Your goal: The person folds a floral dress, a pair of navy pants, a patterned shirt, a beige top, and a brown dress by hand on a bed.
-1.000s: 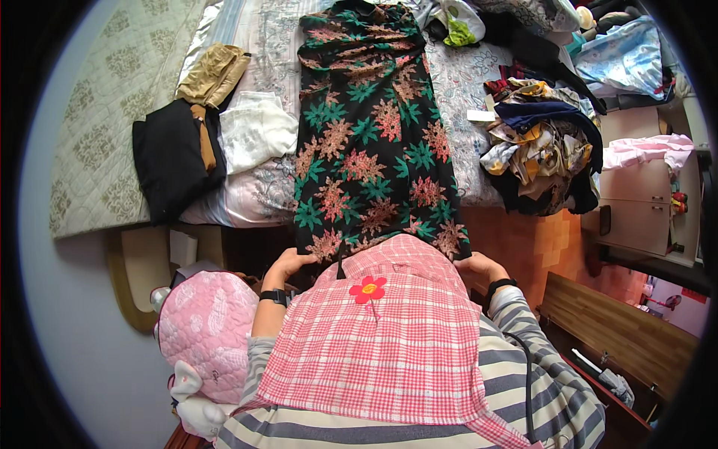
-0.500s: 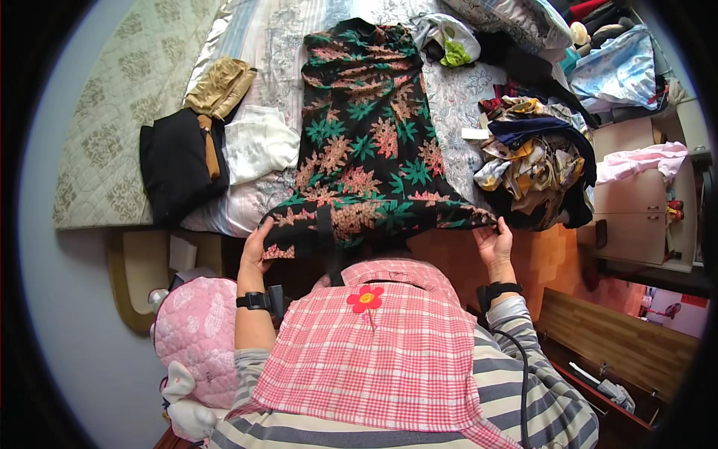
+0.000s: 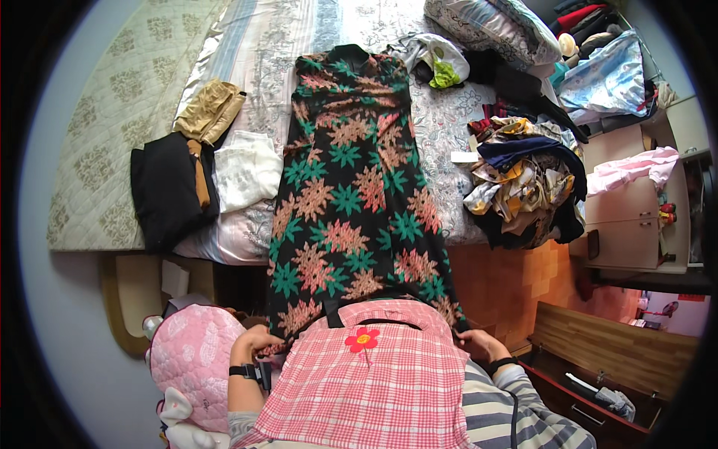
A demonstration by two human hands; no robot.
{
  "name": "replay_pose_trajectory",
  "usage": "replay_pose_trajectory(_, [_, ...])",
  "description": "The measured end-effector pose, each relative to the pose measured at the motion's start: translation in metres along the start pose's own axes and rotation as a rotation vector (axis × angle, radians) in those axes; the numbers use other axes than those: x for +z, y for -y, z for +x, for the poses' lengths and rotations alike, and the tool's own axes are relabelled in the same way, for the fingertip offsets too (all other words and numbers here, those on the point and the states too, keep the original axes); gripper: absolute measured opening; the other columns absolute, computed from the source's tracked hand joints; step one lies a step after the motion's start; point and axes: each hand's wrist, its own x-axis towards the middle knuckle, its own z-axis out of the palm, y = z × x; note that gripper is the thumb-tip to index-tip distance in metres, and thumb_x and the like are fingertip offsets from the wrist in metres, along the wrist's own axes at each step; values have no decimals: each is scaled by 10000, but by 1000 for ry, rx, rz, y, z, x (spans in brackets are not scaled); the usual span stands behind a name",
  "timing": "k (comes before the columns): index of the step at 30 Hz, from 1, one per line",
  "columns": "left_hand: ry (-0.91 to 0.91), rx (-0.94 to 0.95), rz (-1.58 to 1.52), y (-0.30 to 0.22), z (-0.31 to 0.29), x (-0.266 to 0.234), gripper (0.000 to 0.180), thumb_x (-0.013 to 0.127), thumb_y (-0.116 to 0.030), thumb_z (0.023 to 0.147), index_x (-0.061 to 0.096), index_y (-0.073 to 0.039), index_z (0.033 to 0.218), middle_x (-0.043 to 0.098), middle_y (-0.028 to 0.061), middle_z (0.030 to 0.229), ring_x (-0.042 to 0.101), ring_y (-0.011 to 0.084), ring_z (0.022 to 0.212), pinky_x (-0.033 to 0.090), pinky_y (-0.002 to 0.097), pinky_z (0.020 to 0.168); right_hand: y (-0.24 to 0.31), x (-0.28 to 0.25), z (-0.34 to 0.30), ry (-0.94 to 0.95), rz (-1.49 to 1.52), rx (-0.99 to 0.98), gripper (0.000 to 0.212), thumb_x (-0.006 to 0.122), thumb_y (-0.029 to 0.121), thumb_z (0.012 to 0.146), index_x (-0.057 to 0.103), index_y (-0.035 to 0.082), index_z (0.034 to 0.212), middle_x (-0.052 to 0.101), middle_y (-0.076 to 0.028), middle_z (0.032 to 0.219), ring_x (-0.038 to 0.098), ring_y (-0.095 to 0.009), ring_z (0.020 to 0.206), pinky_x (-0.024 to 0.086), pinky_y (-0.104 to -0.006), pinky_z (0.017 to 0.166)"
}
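A long sleeveless black dress (image 3: 344, 194) with green and coral flowers stretches from the bed down over its front edge to my body. My left hand (image 3: 258, 340) grips the hem at its left corner, beside the pink checked apron (image 3: 366, 374) that I wear. At the right corner of the hem, the fingers of my right hand (image 3: 479, 343) are closed on the cloth. The dress's neck end lies flat on the bed, and part of its hem is hidden behind the apron.
Folded black (image 3: 168, 194), gold (image 3: 209, 112) and white clothes (image 3: 247, 170) lie on the bed (image 3: 314, 22) to the left. A heap of mixed clothes (image 3: 523, 179) sits on the right. A pink quilted cover (image 3: 194, 352) is near my left arm, and an open drawer (image 3: 591, 404) is at lower right.
Both hands have drawn the hem back toward my body and down. The dress has slid nearer and is now pulled straight, its skirt hanging past the bed's edge.
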Motion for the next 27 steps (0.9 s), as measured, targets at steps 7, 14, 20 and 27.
replay_pose_trajectory(7, [106, 179, -560, -36, -27, -33, 314, 709, -120, 767, 650, -5, 1054, 684, 40, 958, 645, 160, 778, 519, 289, 712, 47, 69, -55, -281, -27, -348, 269, 630, 220, 813, 566, 37, 1000, 557, -79, 862, 626, -289, 813, 520, -467, 737])
replay_pose_trajectory(14, [148, 523, -970, -209, -15, -141, 216, 516, -177, 889, 621, -2, 818, 576, 19, 611, 569, 157, 561, 539, 317, 649, 257, 159, -115, 60, 129, -897, 209, 495, 209, 892, 613, 63, 984, 677, -81, 927, 660, -202, 808, 581, -357, 655])
replay_pose_trajectory(20, [132, 807, -1099, -406, -13, -245, 252, 495, -173, 900, 584, -37, 707, 593, 64, 631, 602, 203, 693, 547, 382, 794, 480, 237, -134, 274, 231, -1108, 310, 519, 295, 925, 620, 7, 977, 697, -155, 873, 695, -228, 764, 583, -317, 667])
replay_pose_trajectory(27, [103, 962, -1341, -579, 27, -328, 481, 477, -290, 951, 430, 87, 1246, 523, 258, 1247, 533, 353, 1153, 438, 452, 1020, 695, 301, -113, 338, 233, -1175, 294, 507, 287, 944, 518, 9, 1040, 629, -223, 1091, 649, -329, 977, 565, -405, 814])
